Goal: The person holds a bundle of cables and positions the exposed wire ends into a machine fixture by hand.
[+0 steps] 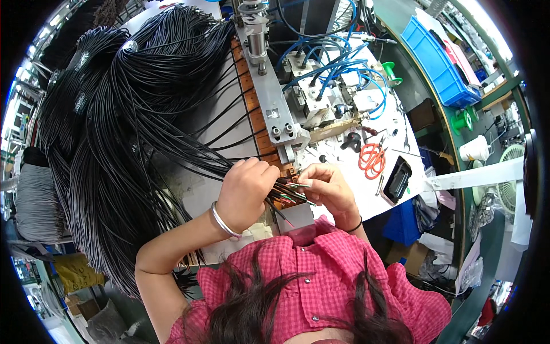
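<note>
Gripping a fistful of black cables (143, 114) in our left hand (246, 192), we pinch their coloured wire ends (289, 195) with right hand (326, 189) fingertips closed; loosen the fist and the wires could slip out of line.

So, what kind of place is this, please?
Probably a cable assembly workshop in a factory. Large bundles of black cables hang over the bench, a metal machine carries blue air hoses, and both hands sort thin coloured wires.
</note>
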Motion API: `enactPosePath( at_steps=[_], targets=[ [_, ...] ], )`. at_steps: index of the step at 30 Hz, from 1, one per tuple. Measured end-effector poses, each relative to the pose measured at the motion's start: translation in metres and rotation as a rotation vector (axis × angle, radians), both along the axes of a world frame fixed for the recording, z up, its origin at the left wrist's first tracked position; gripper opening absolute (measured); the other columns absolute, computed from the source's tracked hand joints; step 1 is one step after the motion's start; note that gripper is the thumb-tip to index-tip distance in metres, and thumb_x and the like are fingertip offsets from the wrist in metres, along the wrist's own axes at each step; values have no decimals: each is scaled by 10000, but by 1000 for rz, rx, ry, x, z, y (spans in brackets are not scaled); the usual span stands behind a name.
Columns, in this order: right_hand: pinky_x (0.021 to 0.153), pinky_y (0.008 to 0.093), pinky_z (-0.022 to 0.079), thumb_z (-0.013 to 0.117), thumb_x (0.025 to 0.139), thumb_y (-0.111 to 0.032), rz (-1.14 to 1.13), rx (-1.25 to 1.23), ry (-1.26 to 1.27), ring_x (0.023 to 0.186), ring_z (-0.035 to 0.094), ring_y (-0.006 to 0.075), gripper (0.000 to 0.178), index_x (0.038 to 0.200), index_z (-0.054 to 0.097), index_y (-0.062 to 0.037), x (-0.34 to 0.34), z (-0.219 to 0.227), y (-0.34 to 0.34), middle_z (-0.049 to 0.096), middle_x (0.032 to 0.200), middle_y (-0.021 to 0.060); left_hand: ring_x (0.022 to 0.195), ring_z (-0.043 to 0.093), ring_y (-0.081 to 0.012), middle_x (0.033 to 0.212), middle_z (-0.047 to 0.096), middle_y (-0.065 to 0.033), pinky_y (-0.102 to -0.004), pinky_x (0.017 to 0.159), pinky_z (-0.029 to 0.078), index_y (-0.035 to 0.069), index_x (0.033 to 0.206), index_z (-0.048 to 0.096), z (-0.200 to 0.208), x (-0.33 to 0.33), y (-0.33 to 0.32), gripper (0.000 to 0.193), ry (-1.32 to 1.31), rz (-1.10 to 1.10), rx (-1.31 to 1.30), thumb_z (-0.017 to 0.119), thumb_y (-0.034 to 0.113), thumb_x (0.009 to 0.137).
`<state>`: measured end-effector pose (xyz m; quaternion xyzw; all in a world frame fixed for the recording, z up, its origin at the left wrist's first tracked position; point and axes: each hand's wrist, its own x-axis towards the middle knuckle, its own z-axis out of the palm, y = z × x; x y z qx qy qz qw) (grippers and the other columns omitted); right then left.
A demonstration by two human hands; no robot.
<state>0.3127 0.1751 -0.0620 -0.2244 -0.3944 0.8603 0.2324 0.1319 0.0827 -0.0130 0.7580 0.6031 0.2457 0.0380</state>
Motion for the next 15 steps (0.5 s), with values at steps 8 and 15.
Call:
enactPosePath(
  at_steps=[8,15],
  targets=[
    [419,170,363,652,810,-62,-148,309,-175,496,480,27,72,831,611,-7,3,-16,1,597,667,6,718,507,-285,716,518,-100,-369,649,400,26,756,546,-1,0,-1,173,3,-97,-116,582,-2,589],
    [412,164,333,611,854,-122,-185,405,-338,466,434,15,113,795,570,-34,-4,-24,0,556,632,-24,713,503,-281,706,503,-93,-368,649,407,28,760,543,-1,0,0,184,30,-34,-45,578,-6,582]
  ],
)
